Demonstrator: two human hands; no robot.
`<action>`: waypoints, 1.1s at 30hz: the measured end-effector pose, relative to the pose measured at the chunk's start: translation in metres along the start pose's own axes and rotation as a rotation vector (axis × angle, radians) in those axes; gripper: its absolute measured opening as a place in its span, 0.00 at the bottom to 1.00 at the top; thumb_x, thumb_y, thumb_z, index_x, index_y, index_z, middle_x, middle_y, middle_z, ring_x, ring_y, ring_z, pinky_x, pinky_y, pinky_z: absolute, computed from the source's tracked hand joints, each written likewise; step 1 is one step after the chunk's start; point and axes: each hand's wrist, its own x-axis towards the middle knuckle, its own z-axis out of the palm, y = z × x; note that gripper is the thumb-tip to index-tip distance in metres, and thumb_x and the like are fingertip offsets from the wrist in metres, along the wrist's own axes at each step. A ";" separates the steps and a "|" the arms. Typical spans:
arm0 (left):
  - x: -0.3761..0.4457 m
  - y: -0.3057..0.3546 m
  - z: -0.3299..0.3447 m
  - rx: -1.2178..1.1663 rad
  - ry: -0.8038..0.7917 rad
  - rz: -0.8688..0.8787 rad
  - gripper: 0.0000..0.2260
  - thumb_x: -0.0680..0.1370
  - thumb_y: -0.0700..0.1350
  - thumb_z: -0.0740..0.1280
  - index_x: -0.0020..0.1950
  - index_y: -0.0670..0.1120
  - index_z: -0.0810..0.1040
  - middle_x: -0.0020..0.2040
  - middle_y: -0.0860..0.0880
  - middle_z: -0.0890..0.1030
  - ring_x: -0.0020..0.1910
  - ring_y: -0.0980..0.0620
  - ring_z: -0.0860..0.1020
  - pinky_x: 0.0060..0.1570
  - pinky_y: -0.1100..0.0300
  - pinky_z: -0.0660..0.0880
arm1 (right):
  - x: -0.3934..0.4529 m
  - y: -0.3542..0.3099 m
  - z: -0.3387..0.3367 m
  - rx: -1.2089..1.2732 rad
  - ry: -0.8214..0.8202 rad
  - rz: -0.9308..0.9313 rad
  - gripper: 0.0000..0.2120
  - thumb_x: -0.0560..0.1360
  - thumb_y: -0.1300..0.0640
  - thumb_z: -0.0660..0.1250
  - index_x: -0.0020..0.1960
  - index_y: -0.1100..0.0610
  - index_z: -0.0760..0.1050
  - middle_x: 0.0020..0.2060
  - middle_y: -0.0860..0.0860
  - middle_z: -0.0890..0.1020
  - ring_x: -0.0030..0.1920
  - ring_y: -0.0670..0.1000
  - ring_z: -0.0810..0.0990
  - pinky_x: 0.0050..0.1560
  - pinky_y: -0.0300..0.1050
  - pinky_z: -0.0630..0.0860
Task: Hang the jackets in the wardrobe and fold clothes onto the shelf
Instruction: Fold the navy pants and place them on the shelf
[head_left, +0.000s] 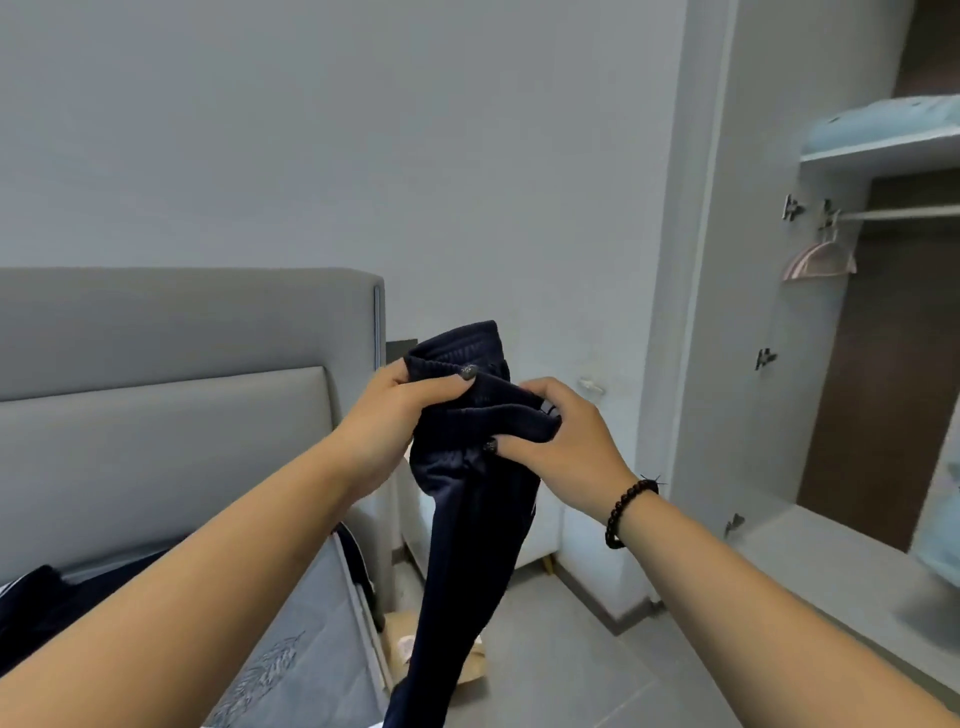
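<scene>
Dark navy trousers (467, 499) are held up at centre frame by the waistband, gripped by the left hand (400, 415) at 9 o'clock and pinched by the right hand (561, 436) at 3 o'clock; the legs hang toward 6 o'clock. The folding step appears under way. Next, alignment of the legs is likely required before placement on the wardrobe shelf (878, 148) at 2 o'clock.

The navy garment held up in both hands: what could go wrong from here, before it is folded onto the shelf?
1. The navy garment is bunched at its waistband in the left hand and right hand, so it may fold crooked.
2. Its long end hangs down beside the bed toward the floor and may drag over the brown bag.
</scene>
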 end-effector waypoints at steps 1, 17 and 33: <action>0.007 0.005 0.008 -0.048 -0.020 -0.015 0.18 0.72 0.45 0.70 0.60 0.40 0.80 0.55 0.40 0.83 0.56 0.41 0.82 0.50 0.54 0.80 | 0.003 -0.005 -0.011 0.005 0.016 -0.007 0.17 0.66 0.57 0.77 0.52 0.47 0.76 0.45 0.47 0.81 0.47 0.47 0.80 0.49 0.44 0.80; 0.166 0.029 0.178 0.101 -0.333 -0.026 0.18 0.80 0.38 0.61 0.70 0.45 0.69 0.48 0.49 0.81 0.42 0.52 0.79 0.42 0.58 0.77 | 0.064 -0.013 -0.216 -0.090 0.241 -0.032 0.10 0.72 0.62 0.73 0.45 0.48 0.79 0.42 0.47 0.83 0.38 0.37 0.81 0.37 0.29 0.75; 0.309 0.017 0.233 0.279 0.095 0.167 0.17 0.76 0.55 0.70 0.43 0.40 0.80 0.41 0.47 0.82 0.41 0.45 0.80 0.46 0.51 0.77 | 0.081 0.012 -0.389 -0.677 0.565 -0.032 0.14 0.70 0.60 0.72 0.46 0.47 0.69 0.44 0.45 0.78 0.42 0.43 0.77 0.36 0.28 0.68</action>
